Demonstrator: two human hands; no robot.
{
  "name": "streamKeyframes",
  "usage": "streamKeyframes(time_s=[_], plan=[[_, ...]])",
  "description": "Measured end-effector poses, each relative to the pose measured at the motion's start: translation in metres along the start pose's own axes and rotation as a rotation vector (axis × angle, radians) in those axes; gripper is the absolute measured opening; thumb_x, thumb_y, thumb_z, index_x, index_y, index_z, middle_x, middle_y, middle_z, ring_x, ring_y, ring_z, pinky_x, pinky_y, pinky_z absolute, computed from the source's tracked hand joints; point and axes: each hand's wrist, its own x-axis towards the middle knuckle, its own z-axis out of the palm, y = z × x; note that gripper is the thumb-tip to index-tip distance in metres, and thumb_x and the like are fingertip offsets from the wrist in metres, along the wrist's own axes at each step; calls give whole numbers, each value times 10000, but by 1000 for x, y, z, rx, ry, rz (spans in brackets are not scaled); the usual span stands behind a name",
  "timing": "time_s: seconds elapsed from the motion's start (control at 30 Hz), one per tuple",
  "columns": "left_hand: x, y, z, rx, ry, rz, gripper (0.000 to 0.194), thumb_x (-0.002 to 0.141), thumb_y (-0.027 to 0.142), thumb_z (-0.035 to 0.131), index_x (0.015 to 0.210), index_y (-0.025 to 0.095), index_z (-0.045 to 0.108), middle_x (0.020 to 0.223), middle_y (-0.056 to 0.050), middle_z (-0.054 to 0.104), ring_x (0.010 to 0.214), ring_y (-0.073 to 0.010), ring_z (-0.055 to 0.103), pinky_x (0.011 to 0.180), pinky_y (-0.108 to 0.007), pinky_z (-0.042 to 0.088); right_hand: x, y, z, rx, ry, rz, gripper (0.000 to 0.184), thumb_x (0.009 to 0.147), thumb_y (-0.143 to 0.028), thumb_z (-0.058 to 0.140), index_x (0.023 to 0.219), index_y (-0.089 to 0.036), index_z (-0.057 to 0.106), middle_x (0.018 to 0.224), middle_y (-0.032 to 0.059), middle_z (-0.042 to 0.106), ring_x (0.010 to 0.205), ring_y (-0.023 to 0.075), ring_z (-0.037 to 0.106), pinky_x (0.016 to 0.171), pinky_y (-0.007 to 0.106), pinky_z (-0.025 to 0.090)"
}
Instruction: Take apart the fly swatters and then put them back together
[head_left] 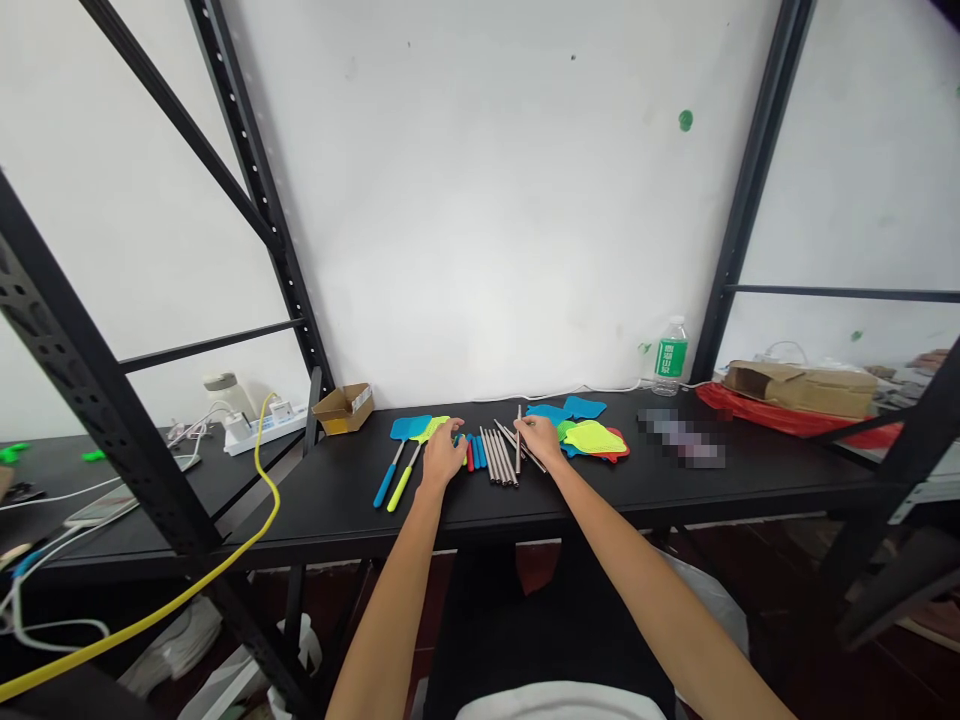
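Note:
My right hand (538, 438) pinches a thin metal tube (518, 455) that stands nearly upright in the view. Several more metal tubes (496, 458) lie side by side just left of it, a couple slanting under or beside the held one. My left hand (444, 455) hovers at a row of short grips, its fingers apart; red (470, 454) and blue (480, 453) grips show beside its thumb. Left of that hand lie two fly swatters, a blue one (388, 476) and a yellow-green one (406, 478). Loose swatter heads, with a yellow one (594, 437) on top, are piled right of my right hand.
A small open cardboard box (345, 408) sits at the back left. A water bottle (670, 358) stands by the wall at the right. Black shelf posts (259, 190) frame the black table (330, 490). A yellow cable (271, 490) hangs at left; a carton (802, 388) rests on red plastic.

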Motion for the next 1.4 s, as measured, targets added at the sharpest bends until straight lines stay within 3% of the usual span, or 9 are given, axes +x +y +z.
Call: streamKeyframes(time_s=[0.13,0.33,0.63,0.83,1.1,1.4], plan=[[1,-1,0,-25,-2,15,387,881,150,444,1218,209,624,1268,-84,636,923,-185,657,847,-317,519,0,0,-2,91,20,33,330,893,-371,475,947,-153,717,834,61,772,678,197,693,651,249,484],[3,-4,0,-20,-6,3,437,813,73,464,1203,185,628,1220,-96,658,917,-182,662,853,-315,526,1,2,-1,207,58,49,360,914,-434,437,963,-154,658,870,81,776,538,171,645,582,259,491],[3,-3,1,50,-66,-9,339,839,252,558,1169,235,633,1124,-57,681,867,-189,657,702,-275,483,1,2,0,259,59,44,300,880,-455,508,892,-183,635,824,52,761,536,167,644,565,255,470],[2,-2,0,94,-79,-43,341,852,324,573,1177,241,631,1097,-54,693,889,-205,664,643,-267,446,3,5,-1,236,133,37,329,816,-505,579,772,-184,636,779,56,721,708,215,664,592,257,443],[1,2,-3,125,-117,-29,376,861,340,565,1204,225,670,1145,-66,703,956,-213,657,723,-268,464,3,5,-1,385,125,81,271,850,-442,525,810,-184,601,763,44,708,477,127,565,457,233,410],[0,4,-3,152,-131,-2,330,863,429,602,1074,223,750,1189,-61,700,998,-216,647,738,-248,441,6,5,1,516,135,144,148,832,-320,578,775,-184,577,719,33,703,424,95,550,375,192,381]])
